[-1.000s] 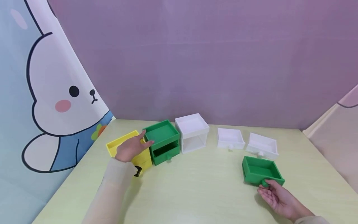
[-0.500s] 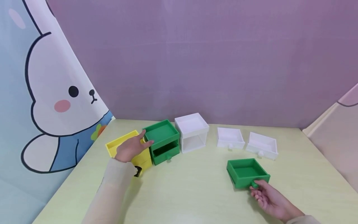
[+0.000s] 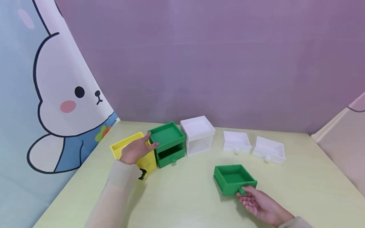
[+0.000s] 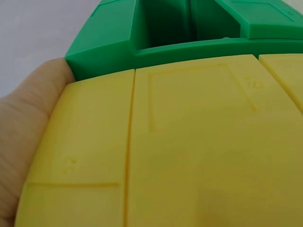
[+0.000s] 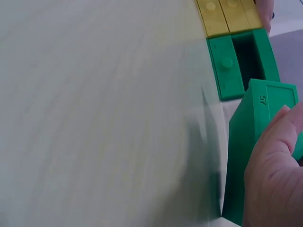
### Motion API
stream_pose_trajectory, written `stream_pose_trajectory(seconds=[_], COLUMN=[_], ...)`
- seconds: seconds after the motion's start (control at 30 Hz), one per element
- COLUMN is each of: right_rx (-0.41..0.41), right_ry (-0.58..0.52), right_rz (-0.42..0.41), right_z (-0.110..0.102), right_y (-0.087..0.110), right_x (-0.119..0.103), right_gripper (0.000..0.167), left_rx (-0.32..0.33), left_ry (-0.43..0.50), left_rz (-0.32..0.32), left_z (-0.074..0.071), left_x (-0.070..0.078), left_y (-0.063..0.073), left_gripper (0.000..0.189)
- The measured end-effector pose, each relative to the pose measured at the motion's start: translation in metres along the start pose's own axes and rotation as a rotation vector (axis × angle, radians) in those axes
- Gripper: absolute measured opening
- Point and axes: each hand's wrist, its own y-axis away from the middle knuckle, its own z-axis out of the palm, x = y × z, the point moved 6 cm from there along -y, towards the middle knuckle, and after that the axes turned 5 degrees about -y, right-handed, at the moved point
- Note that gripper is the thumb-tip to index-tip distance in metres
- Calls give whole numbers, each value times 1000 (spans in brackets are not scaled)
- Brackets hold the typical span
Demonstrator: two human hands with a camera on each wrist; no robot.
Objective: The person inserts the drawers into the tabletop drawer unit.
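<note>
My right hand [image 3: 260, 205] pinches the round knob [image 3: 242, 191] of a loose green drawer [image 3: 233, 174], held over the table at centre right. In the right wrist view the drawer's front [image 5: 279, 101] bears raised digits, and my thumb lies against it. My left hand [image 3: 136, 151] lies across the yellow drawer cabinet [image 3: 148, 163], its straight index finger and thumb reaching the green cabinet [image 3: 168, 136] beside it. That green cabinet has an open upper slot [image 4: 189, 21] and a lower drawer [image 3: 171, 156] in place.
A white cabinet [image 3: 198, 126] with an open front stands right of the green one. Two white drawers, one nearer the middle [image 3: 236, 140] and one farther right [image 3: 269, 148], lie on the table [image 3: 182, 202]. A purple backdrop [image 3: 199, 63] rises behind.
My right hand has carried the green drawer leftward across the table, toward the cabinets. The left hand stays on the yellow and green cabinets.
</note>
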Motion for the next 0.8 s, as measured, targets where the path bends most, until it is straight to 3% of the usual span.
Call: stream_pose_trajectory(seconds=[0.13,0.4,0.8], right_rx=[11,-59,-155], right_ry=[40,91,142], right_rz=[-26,-45,-9], right_z=[9,26,60], right_y=[-8,-24,-51], right_x=[0,3,4], right_gripper=[26,21,17], left_rx=[-7,-9,-7], left_ry=[1,-3,2], left_rz=[3,-14,-7], left_z=[1,0,-2], left_x=[1,1,0], left_y=[0,-1,-1], left_gripper=[80,79,79])
